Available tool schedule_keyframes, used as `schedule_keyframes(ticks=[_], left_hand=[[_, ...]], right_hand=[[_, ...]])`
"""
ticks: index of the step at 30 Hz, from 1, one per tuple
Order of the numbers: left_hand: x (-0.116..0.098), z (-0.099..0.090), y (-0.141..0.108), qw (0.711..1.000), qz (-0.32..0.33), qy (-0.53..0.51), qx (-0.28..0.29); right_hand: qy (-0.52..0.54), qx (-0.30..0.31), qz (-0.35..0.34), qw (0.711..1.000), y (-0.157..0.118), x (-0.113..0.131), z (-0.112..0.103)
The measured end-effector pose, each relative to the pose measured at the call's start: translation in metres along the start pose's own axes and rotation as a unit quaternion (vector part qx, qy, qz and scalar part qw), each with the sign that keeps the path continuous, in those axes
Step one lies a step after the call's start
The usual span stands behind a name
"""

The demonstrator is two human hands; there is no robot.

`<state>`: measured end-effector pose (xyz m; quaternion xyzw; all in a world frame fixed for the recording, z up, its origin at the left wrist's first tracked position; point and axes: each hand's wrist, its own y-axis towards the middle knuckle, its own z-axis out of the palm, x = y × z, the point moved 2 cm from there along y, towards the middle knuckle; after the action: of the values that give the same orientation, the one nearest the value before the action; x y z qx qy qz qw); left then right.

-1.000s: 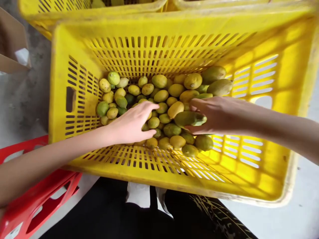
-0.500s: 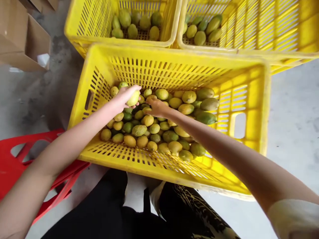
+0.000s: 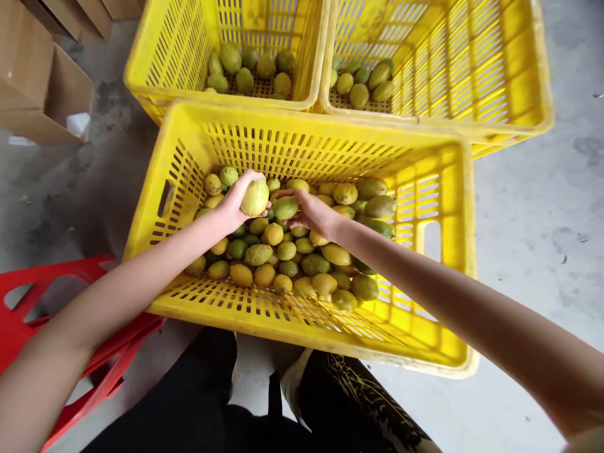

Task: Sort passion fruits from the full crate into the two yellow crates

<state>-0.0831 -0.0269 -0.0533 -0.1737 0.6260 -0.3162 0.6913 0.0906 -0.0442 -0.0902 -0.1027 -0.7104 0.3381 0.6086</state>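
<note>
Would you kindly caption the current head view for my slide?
Left hand holding pale oval fruit, right hand green oval fruit, over a slotted yellow plastic crate.

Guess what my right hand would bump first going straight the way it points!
The right hand would probably meet the round, pale yellow-green fruit in the left hand, though depth is unclear.

A gray concrete floor [image 3: 523, 251], stained and specked with debris, spreads beneath an open cardboard box [image 3: 68, 94] at upper left, a white scrap [image 3: 21, 140] beside it. A red plastic piece [image 3: 94, 352], lower left, and yellow crates [image 3: 302, 333], center and top, stand above the concrete, their bases hidden.
</note>
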Motion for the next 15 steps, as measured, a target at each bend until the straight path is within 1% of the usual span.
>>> schedule_keyframes(ticks=[1,3,5,8,11,13,15], left_hand=[[0.0,0.001,-0.001,1.0,-0.001,-0.017,-0.005],[0.001,0.003,-0.002,0.998,-0.006,-0.064,-0.013],[0.005,0.004,-0.001,0.992,-0.019,-0.119,-0.025],[0.012,0.004,0.002,0.983,-0.049,-0.165,-0.058],[0.016,0.003,0.005,0.977,-0.09,-0.171,-0.095],[0.015,0.005,0.004,0.971,-0.115,-0.182,-0.099],[0.012,0.007,0.003,0.97,-0.119,-0.196,-0.087]], right_hand=[[0.025,0.005,-0.002,1.0,-0.01,0.006,-0.004],[0.149,0.009,-0.017,0.989,-0.029,0.016,-0.012],[0.209,-0.005,-0.05,0.977,-0.042,0.022,-0.018],[0.255,-0.035,-0.092,0.962,-0.049,0.022,-0.025],[0.288,-0.038,-0.116,0.95,-0.048,0.018,-0.031],[0.301,-0.03,-0.127,0.945,-0.046,0.015,-0.035],[0.31,-0.028,-0.132,0.941,-0.046,0.012,-0.038]])
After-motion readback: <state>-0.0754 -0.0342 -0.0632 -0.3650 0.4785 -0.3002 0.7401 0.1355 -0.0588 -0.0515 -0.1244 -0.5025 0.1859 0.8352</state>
